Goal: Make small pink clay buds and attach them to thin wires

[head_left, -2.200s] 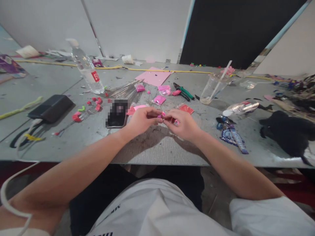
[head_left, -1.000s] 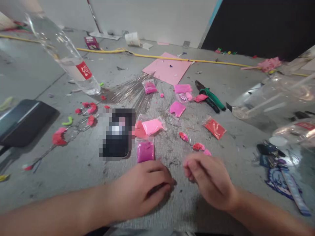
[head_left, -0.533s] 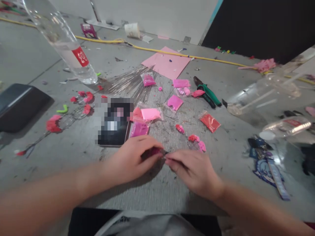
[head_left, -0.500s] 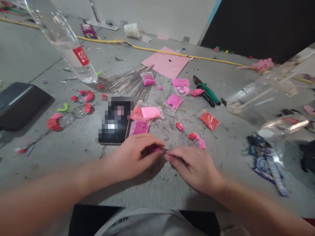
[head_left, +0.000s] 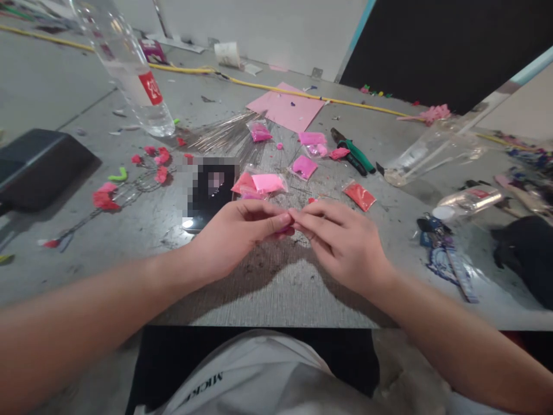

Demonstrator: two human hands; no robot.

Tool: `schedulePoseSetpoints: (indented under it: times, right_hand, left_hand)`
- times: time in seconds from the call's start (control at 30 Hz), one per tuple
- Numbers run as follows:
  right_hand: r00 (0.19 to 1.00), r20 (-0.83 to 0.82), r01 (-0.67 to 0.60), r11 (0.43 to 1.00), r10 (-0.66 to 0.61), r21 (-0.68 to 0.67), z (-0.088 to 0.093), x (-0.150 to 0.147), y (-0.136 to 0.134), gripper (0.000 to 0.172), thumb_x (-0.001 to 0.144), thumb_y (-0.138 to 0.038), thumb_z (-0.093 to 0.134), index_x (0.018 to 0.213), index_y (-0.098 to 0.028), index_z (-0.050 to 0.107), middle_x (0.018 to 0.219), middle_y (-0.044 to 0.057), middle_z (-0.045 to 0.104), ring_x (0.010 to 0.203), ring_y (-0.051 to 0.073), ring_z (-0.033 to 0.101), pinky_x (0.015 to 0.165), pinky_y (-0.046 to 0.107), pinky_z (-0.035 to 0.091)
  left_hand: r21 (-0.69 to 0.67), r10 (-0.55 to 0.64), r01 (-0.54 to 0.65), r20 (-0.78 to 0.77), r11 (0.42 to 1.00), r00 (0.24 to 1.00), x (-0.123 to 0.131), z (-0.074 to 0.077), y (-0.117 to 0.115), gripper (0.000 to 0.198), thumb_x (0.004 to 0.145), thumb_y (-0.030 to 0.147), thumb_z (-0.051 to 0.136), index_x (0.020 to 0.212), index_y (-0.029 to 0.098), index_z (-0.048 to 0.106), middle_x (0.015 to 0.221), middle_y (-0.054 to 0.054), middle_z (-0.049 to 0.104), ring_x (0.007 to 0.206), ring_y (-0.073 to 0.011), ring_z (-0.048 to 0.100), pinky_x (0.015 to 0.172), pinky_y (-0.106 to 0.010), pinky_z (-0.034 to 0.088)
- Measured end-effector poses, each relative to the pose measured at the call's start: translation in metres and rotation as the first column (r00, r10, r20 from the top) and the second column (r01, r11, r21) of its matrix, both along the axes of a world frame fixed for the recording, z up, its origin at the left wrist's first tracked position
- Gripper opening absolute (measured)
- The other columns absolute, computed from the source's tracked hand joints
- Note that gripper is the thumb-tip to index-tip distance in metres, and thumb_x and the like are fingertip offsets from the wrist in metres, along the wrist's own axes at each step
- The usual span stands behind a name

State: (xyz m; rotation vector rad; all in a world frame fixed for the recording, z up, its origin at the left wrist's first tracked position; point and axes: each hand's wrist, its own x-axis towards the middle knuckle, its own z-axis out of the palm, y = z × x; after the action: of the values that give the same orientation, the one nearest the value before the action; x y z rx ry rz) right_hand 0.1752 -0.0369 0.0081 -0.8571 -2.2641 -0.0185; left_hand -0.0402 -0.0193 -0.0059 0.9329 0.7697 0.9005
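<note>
1. Clay lump (head_left: 286, 229), magenta, pinched in left hand (head_left: 235, 230) above grey table (head_left: 298, 308).
2. Right hand (head_left: 352, 245): fingertips meet left's; cannot tell whether clamped on lump.
3. Green-handled pliers (head_left: 361, 158) lie beyond right hand.

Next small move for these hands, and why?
I'd probably ease the right hand back slightly, leaving the small magenta piece with the left hand: both hands' fingertips meet there and cover most of it, so its shape can't be checked.

Pale grey shirt (head_left: 263, 383), dark capital lettering (head_left: 212, 383), black trousers (head_left: 149, 369), bare forearms (head_left: 125, 297), bare fingers (head_left: 274, 223)
</note>
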Motion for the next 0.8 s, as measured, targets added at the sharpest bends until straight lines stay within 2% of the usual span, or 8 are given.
schedulePoseSetpoints:
  times: [0.1, 0.13, 0.2, 0.3, 0.43, 0.53, 0.67, 0.8]
  right_hand:
    - [0.983, -0.185, -0.003, 0.998, -0.010, -0.070, -0.013, -0.001, 0.001, 0.009, 0.103, -0.018, 0.071, 0.109, -0.019, 0.078, 0.096, 0.005, 0.081, 0.085, 0.016, 0.074, 0.080, 0.029, 0.059]
    - [0.985, -0.170, -0.029, 0.990, 0.006, -0.135, -0.019, -0.002, 0.001, 0.006, 0.103, -0.024, 0.074, 0.102, -0.019, 0.077, 0.089, 0.003, 0.079, 0.080, 0.015, 0.073, 0.076, 0.028, 0.058]
    - [0.995, -0.066, -0.085, 0.962, 0.070, -0.258, -0.030, -0.003, 0.000, 0.017, 0.104, -0.031, 0.073, 0.093, -0.019, 0.076, 0.081, 0.002, 0.077, 0.073, 0.014, 0.070, 0.070, 0.028, 0.055]
    - [0.984, 0.120, -0.082, 0.935, 0.131, -0.344, -0.042, -0.003, -0.001, 0.025, 0.109, -0.029, 0.061, 0.096, -0.017, 0.079, 0.089, 0.007, 0.076, 0.084, 0.019, 0.071, 0.074, 0.032, 0.056]
    - [0.969, 0.145, -0.137, 0.923, 0.200, -0.358, -0.043, -0.002, -0.001, 0.026, 0.110, -0.025, 0.056, 0.107, -0.016, 0.081, 0.102, 0.011, 0.076, 0.096, 0.023, 0.069, 0.083, 0.037, 0.059]
    - [0.969, 0.128, -0.149, 0.913, 0.212, -0.381, -0.039, -0.001, -0.001, 0.026, 0.110, -0.026, 0.056, 0.115, -0.014, 0.079, 0.114, 0.016, 0.076, 0.104, 0.026, 0.069, 0.089, 0.042, 0.061]
    - [0.976, 0.126, -0.107, 0.902, 0.175, -0.418, -0.038, 0.000, 0.001, 0.027, 0.110, -0.022, 0.053, 0.111, -0.013, 0.078, 0.112, 0.016, 0.074, 0.106, 0.027, 0.069, 0.092, 0.044, 0.061]
    - [0.989, 0.046, -0.107, 0.901, 0.139, -0.420, -0.041, -0.001, 0.005, 0.016, 0.107, -0.017, 0.059, 0.106, -0.017, 0.076, 0.103, 0.011, 0.076, 0.098, 0.024, 0.070, 0.088, 0.039, 0.059]
  left_hand:
    - [-0.009, 0.083, -0.084, -0.055, 0.996, 0.995, -0.001, 0.002, 0.004, 0.014, 0.083, 0.032, 0.091, 0.082, 0.020, 0.084, 0.090, -0.002, 0.079, 0.087, -0.0131, 0.071, 0.087, -0.027, 0.056]
    - [-0.004, 0.103, -0.104, -0.084, 0.995, 0.991, -0.002, 0.001, 0.005, 0.013, 0.084, 0.032, 0.091, 0.084, 0.020, 0.084, 0.093, -0.002, 0.080, 0.091, -0.0142, 0.072, 0.088, -0.027, 0.056]
    - [0.004, 0.118, -0.118, -0.123, 0.993, 0.985, -0.003, 0.001, 0.006, 0.012, 0.085, 0.032, 0.089, 0.087, 0.021, 0.085, 0.098, -0.004, 0.081, 0.097, -0.0170, 0.073, 0.092, -0.030, 0.056]
    - [-0.006, 0.105, -0.107, -0.133, 0.994, 0.986, -0.004, 0.000, 0.007, 0.011, 0.085, 0.030, 0.087, 0.088, 0.020, 0.086, 0.101, -0.006, 0.082, 0.101, -0.0204, 0.075, 0.097, -0.034, 0.057]
    - [0.021, 0.105, -0.103, -0.162, 0.994, 0.981, -0.004, 0.001, 0.007, 0.011, 0.086, 0.030, 0.086, 0.089, 0.019, 0.084, 0.098, -0.006, 0.082, 0.098, -0.0208, 0.075, 0.093, -0.033, 0.059]
    - [0.016, 0.111, -0.110, -0.113, 0.994, 0.987, -0.002, 0.003, 0.007, 0.016, 0.090, 0.033, 0.082, 0.084, 0.018, 0.082, 0.095, -0.007, 0.081, 0.095, -0.0200, 0.076, 0.090, -0.032, 0.060]
    - [-0.010, 0.147, -0.148, -0.048, 0.989, 0.988, 0.002, 0.005, 0.005, 0.028, 0.098, 0.032, 0.072, 0.076, 0.016, 0.078, 0.089, -0.007, 0.079, 0.090, -0.0192, 0.076, 0.086, -0.031, 0.062]
    - [0.018, 0.173, -0.173, -0.077, 0.985, 0.982, 0.003, 0.006, 0.003, 0.026, 0.097, 0.027, 0.073, 0.074, 0.016, 0.077, 0.084, -0.005, 0.077, 0.084, -0.0164, 0.073, 0.084, -0.030, 0.062]
